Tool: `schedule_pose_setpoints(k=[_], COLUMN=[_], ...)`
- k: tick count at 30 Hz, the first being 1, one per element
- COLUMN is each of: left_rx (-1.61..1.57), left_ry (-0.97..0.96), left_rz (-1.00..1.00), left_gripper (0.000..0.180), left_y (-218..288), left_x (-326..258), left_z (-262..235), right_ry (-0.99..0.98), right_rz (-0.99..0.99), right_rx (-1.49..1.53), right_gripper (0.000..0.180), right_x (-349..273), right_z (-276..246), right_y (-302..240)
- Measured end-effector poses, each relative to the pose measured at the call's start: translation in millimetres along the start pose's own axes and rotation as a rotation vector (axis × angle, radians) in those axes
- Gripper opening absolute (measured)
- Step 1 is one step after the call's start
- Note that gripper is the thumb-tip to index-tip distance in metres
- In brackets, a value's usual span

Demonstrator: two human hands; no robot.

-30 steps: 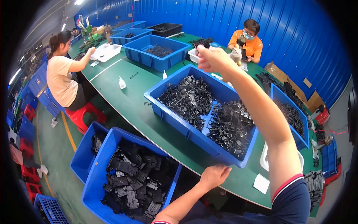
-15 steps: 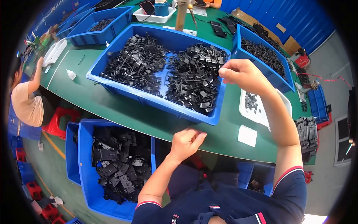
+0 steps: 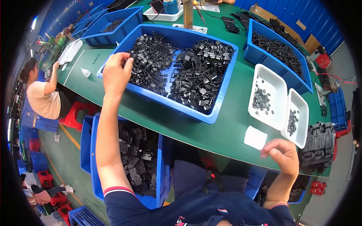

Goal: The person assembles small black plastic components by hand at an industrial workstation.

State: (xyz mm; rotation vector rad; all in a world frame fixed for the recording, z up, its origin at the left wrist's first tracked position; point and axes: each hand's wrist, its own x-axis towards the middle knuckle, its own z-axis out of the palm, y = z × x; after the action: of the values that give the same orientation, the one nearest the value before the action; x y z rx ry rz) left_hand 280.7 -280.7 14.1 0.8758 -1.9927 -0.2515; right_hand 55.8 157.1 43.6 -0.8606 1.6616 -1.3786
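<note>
A large blue bin (image 3: 213,117) on the green table holds two heaps of black plastic parts (image 3: 151,64), split by a bare strip. My left hand (image 3: 116,71) reaches over the bin's left corner with its fingers bent down onto the left heap; whether it grips a part is hidden. My right hand (image 3: 282,152) hovers at the table's near edge, fingers loosely curled with nothing in them. It is next to a small white square pad (image 3: 255,137) and just below two white trays (image 3: 264,73) containing a few small black pieces.
A second blue bin (image 3: 249,56) of black parts stands at the right rear. A stack of black parts (image 3: 318,145) lies at the table's right end. Below the table sits a blue floor bin (image 3: 94,158) of larger black pieces. Another person (image 3: 43,100) sits at the left by a red stool (image 3: 73,113).
My left hand rose from the table's near edge into the bin's left corner. My right hand drew back from the bin's right side to the near edge.
</note>
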Motion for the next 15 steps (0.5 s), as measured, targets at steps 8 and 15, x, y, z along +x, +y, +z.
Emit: schedule_pose_setpoints(k=[8,15], left_rx=[0.565,0.817], left_ry=[-0.89,-1.013], left_rz=[0.401,0.443], left_gripper=[0.08,0.076], left_y=[26.0,2.0], left_x=[6.4,18.1], left_z=[60.6,70.7], right_ry=[0.251,0.312], right_rz=[0.204,0.22], right_rx=[0.092,0.121], right_gripper=[0.026,0.025], right_x=[-44.9,-49.9], right_z=[-35.9,-46.7], right_y=[61.8,75.0])
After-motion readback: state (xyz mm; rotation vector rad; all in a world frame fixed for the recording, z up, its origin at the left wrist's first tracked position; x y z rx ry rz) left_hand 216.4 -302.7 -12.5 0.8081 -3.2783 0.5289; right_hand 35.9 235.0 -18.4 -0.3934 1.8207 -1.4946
